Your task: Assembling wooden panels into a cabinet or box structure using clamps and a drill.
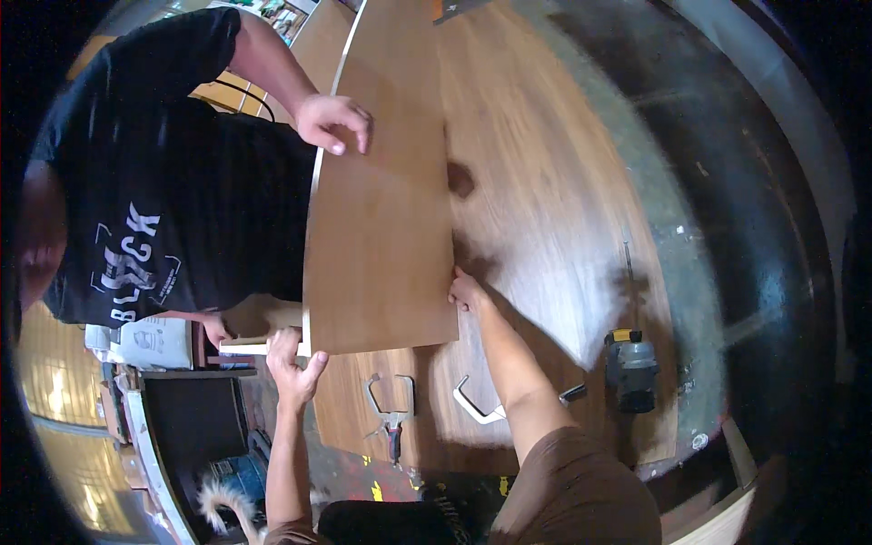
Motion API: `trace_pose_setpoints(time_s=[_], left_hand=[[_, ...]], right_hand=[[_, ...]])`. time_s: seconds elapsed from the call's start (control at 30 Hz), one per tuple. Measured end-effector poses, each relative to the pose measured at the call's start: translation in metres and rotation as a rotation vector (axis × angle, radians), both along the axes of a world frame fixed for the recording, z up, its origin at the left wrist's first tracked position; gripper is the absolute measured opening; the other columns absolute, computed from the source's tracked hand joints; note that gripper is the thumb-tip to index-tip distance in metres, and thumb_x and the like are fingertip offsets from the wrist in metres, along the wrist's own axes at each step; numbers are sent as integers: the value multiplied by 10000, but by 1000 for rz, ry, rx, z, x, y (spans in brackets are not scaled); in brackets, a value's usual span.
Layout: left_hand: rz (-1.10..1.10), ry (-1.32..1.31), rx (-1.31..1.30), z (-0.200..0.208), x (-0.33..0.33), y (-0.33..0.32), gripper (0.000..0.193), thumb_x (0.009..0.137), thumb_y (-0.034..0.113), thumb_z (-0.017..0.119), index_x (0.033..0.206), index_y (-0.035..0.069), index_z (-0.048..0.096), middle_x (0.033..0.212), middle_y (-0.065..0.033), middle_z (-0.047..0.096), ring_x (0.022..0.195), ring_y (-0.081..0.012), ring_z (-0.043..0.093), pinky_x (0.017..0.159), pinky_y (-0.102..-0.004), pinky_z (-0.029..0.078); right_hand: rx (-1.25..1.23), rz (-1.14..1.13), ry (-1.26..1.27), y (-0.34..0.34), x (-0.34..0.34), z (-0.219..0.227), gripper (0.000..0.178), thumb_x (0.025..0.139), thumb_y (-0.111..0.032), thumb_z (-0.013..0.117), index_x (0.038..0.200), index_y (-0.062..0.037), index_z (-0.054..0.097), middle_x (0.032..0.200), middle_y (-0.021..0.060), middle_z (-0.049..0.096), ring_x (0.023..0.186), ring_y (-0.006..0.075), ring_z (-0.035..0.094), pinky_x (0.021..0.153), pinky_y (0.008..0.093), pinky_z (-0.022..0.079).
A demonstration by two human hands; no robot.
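A long wood-coloured panel (381,227) with a pale left edge stands over a wood-grain board. At its near left corner my left hand (295,365) is closed round the edge of a narrow pale-edged board (245,347) that meets the panel there. My right hand (466,291) grips the panel's right edge, fingertips partly hidden. A co-worker in a black shirt rests one hand (334,123) on the panel's left edge. The co-worker's other hand (214,330) is at the far end of the narrow board.
Below the panel lie two metal clamps: one (392,409) with a dark handle, another (477,407) partly behind my right forearm. A cordless drill (633,377) with a long bit stands on the wood-grain board (545,209) at right. A white bag (150,345) sits at left.
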State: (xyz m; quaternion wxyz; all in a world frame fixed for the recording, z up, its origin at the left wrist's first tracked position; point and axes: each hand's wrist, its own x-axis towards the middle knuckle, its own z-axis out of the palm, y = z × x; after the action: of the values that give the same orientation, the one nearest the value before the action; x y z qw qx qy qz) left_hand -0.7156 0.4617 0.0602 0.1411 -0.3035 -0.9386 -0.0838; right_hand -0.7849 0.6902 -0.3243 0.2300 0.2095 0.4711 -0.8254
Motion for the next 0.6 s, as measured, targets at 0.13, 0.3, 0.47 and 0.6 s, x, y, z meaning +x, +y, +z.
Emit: trace_pose_setpoints(time_s=[0.13, 0.3, 0.47, 0.6], left_hand=[[-6, -1, -41, 2, 1, 1, 640, 820, 623, 668, 841, -5, 548, 794, -155, 499, 786, -349, 493, 754, -433, 377], [-10, -4, -69, 4, 0, -8, 630, 827, 610, 663, 855, -8, 544, 805, -158, 476, 790, -352, 482, 750, -437, 369], [22, -69, -32, 3, 4, -5, 680, 859, 652, 607, 870, -25, 543, 808, -164, 454, 786, -349, 460, 750, -434, 361], [26, -80, -19, 0, 9, -7, 655, 869, 630, 612, 887, -22, 557, 814, -153, 475, 806, -326, 480, 764, -432, 370]], right_hand=[[-21, 4, -16, 2, 6, 6, 809, 888, -54, 436, 1634, -295, 236, 674, 27, 543, 432, 81, 349, 367, 282, 285], [-43, 29, 70, -1, 19, 19, 846, 885, -44, 454, 1649, -302, 197, 665, 37, 557, 422, 66, 360, 358, 261, 281], [113, 12, 3, -8, 15, 8, 929, 838, -64, 433, 1673, -256, 72, 680, 59, 589, 442, 127, 415, 373, 323, 314], [195, 48, 12, -2, 11, 8, 917, 839, -51, 416, 1672, -265, 98, 713, 64, 599, 468, 125, 424, 399, 311, 338]])
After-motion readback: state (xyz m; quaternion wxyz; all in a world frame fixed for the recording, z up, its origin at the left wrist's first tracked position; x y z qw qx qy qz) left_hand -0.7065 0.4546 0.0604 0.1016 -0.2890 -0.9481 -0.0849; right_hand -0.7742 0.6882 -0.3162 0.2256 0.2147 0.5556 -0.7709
